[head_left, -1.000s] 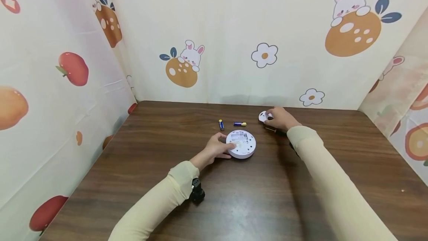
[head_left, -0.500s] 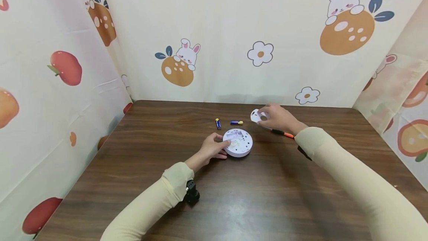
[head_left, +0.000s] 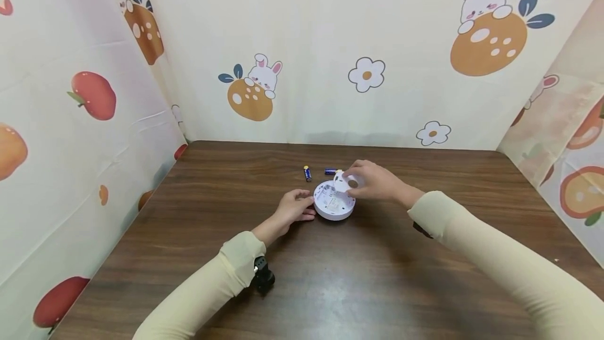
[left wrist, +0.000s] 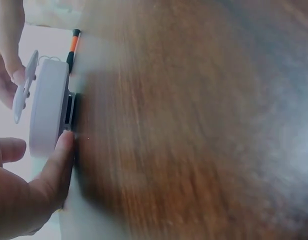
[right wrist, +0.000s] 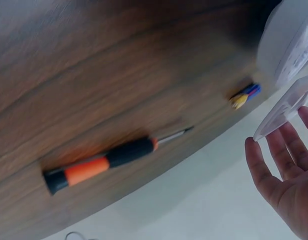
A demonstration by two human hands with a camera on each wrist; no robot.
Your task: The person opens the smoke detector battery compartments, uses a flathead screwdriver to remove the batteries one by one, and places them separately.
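Note:
A round white device [head_left: 333,208] with a battery compartment on its upper face lies on the table, resembling a smoke alarm. My left hand [head_left: 289,209] is at its left edge. In the left wrist view, one finger touches the device's lower edge while the thumb stands apart from it. My right hand [head_left: 376,182] pinches a thin white plate [head_left: 340,181] with a round hole, tilted above the device's far right part. In the right wrist view, the plate [right wrist: 284,112] is between thumb and fingertips. The plate partly hides the compartment.
Two blue and yellow batteries, one upright in view [head_left: 308,173] and one sideways [head_left: 331,171], lie behind the device on the brown wooden table [head_left: 330,287]. An orange and black screwdriver [right wrist: 109,162] lies near the right hand. A patterned curtain [head_left: 311,67] borders the table.
My right hand has picked up the white plate from beside the screwdriver and brought it left over the device. The left thumb has come off the device's top.

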